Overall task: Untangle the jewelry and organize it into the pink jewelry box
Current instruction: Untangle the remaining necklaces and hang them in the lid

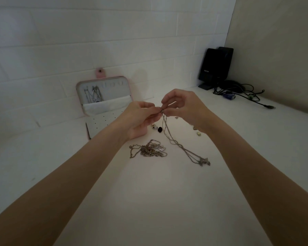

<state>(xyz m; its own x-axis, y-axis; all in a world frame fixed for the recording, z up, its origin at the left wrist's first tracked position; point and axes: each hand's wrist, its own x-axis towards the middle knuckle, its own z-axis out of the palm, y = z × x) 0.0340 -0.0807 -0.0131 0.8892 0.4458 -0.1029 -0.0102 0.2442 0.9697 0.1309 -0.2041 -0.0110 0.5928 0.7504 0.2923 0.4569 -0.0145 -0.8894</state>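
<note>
White tabletop (pixel 149 201), dim corner; left hand (pixel 140 118) and right hand (pixel 183 107) pinching necklace (pixel 178 144) clasp; probably unclasping, next hanging in pink box (pixel 103 96).

The box (pixel 103 96) is pink outside with a white lining and a white panel dotted with small dark holes. The chains (pixel 148 150) are silver. The bench (pixel 149 201) and brick wall (pixel 78 41) are white; the speaker (pixel 214 66) and cables (pixel 245 93) are black.

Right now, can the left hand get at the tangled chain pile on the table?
Probably yes. The tangled chain pile lies uncovered just below the left hand, but its fingers pinch the necklace, so they'd need to let go.
</note>
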